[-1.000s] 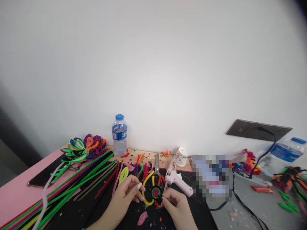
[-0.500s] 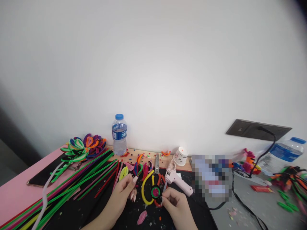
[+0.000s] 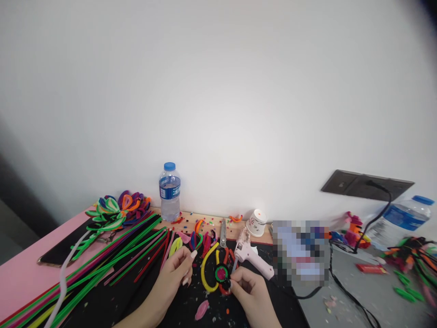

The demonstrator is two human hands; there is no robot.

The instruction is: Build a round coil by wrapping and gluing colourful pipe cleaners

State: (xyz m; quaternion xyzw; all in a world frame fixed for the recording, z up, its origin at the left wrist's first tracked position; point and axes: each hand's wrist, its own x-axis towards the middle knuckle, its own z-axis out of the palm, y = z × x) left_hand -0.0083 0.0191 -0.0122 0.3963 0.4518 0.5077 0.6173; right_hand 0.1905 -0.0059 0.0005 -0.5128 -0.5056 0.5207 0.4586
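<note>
My right hand point(image 3: 251, 291) pinches the black edge of a round pipe-cleaner coil point(image 3: 222, 273), ringed black and green with a pink middle. A curved yellow pipe-cleaner piece point(image 3: 205, 272) lies beside the coil, with orange-red pieces partly hidden behind it. To the left, my left hand point(image 3: 178, 269) is closed, thumb against curled fingers; anything inside it is hidden. Below, on the black mat point(image 3: 180, 307), rests a pink pipe-cleaner loop point(image 3: 202, 310). A pale pink glue gun point(image 3: 254, 259) lies just beyond my right hand, its nozzle pointing toward the coil.
Loose pipe cleaners point(image 3: 112, 259) fan out at left, near bundled loops point(image 3: 128, 207). Scissors point(image 3: 223, 234), a paper cup point(image 3: 256, 223) and a water bottle point(image 3: 170, 193) stand or lie along the back. A black cable point(image 3: 348, 282) crosses the grey surface at right.
Fingers of my left hand have curled slightly and shifted a little. My right hand and the coil stay nearly in place.
</note>
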